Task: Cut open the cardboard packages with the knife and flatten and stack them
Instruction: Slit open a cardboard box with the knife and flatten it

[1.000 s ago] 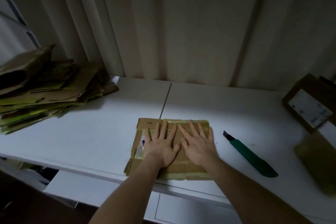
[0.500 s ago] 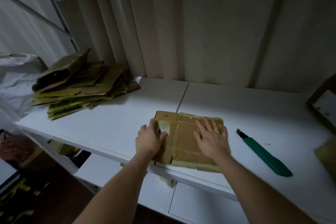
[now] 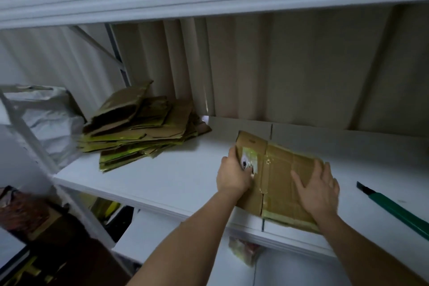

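Knife [image 3: 394, 208] handle cut off right

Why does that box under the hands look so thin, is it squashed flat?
Yes, flat. The cardboard box lies as a thin sheet on the white shelf, left hand gripping its edge, right hand pressing on top.

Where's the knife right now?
In the head view the green-handled knife lies on the white shelf at the far right, just right of the right hand resting on the flattened cardboard package, and neither hand touches it.
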